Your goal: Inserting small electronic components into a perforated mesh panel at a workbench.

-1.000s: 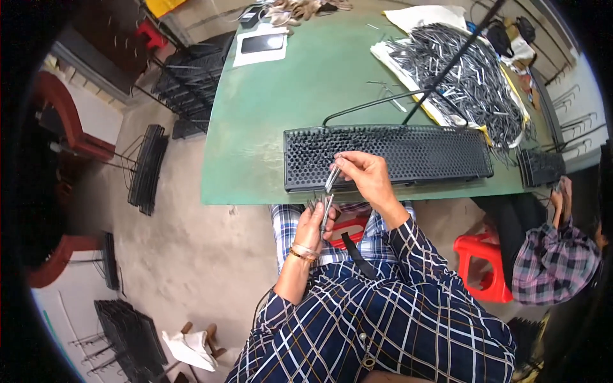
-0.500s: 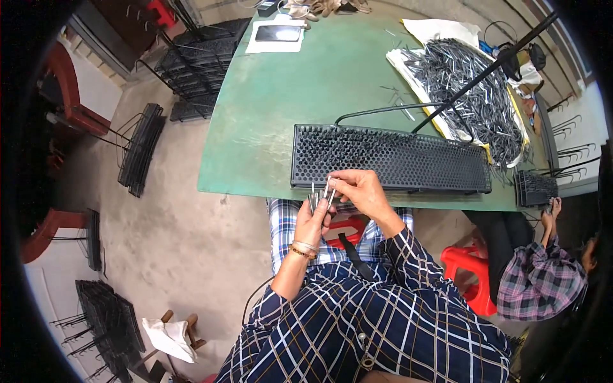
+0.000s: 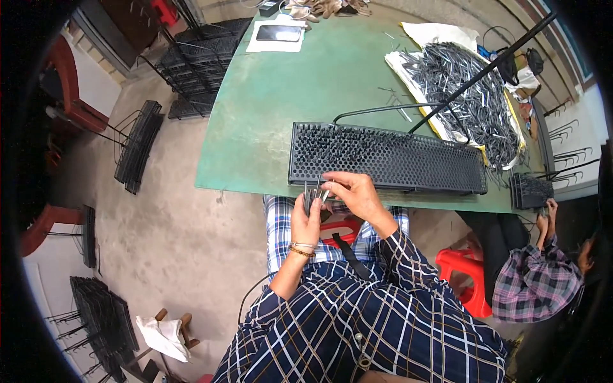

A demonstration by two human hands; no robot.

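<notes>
In my left hand (image 3: 304, 225), closed and upright in front of my lap, is a bundle of thin metal rods (image 3: 311, 196), some grey and some shiny. My right hand (image 3: 359, 195) is beside it, thumb and fingers pinched at the upper ends of the rods. How many it grips is too small to tell. Just beyond both hands, at the table's near edge, a long black perforated rack (image 3: 396, 159) lies tilted toward me. Dark pieces fill many holes in its left part, while the right part shows open holes. A black hooked rod (image 3: 488, 67) rises from its back.
A white sack (image 3: 394, 62) heaped with loose dark rods (image 3: 469, 89) lies on the green table (image 3: 268, 102). A phone (image 3: 279, 33) rests at the far left. At right, a co-worker's hands (image 3: 547, 217) touch another rack (image 3: 531, 190). Stacked racks (image 3: 195, 70) stand on the floor.
The whole view has shifted slightly. My right fingers have moved a little over the tops of the rods, and the left hand still grips the bundle.
</notes>
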